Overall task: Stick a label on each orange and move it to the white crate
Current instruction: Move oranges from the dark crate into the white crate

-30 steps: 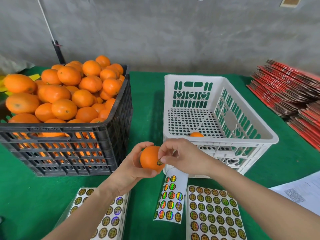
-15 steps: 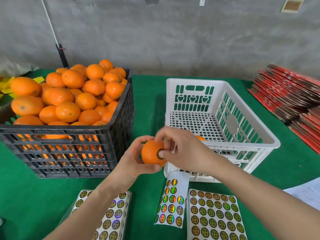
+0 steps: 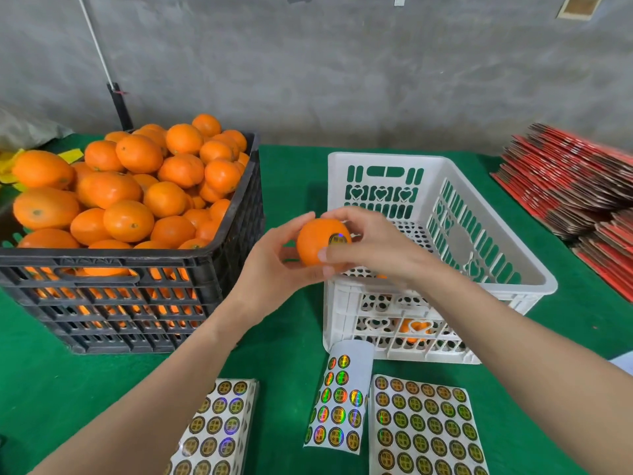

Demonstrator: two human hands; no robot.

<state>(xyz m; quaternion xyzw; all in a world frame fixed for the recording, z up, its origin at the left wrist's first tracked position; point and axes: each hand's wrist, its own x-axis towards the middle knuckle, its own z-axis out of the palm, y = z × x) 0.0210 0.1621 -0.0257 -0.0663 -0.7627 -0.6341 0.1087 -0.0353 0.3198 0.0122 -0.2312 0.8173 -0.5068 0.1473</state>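
Note:
An orange (image 3: 317, 243) with a round holographic label (image 3: 338, 239) on it is held between both hands, just in front of the white crate's near-left corner. My left hand (image 3: 274, 269) cups it from the left and below. My right hand (image 3: 370, 248) grips it from the right, thumb on its front. The white crate (image 3: 513, 255) holds one orange (image 3: 412, 329), seen through its front wall. A black crate (image 3: 130, 296) at the left is heaped with oranges (image 3: 137, 193).
Three sticker sheets lie on the green cloth near me: a left sheet (image 3: 215, 430), a curled middle strip (image 3: 339, 409), and a right sheet (image 3: 424, 426). Stacks of red flat cardboard (image 3: 582, 190) fill the right side. A grey wall stands behind.
Both hands lifted the orange up and toward the white crate. My right fingers moved off the label, which now shows stuck on the orange.

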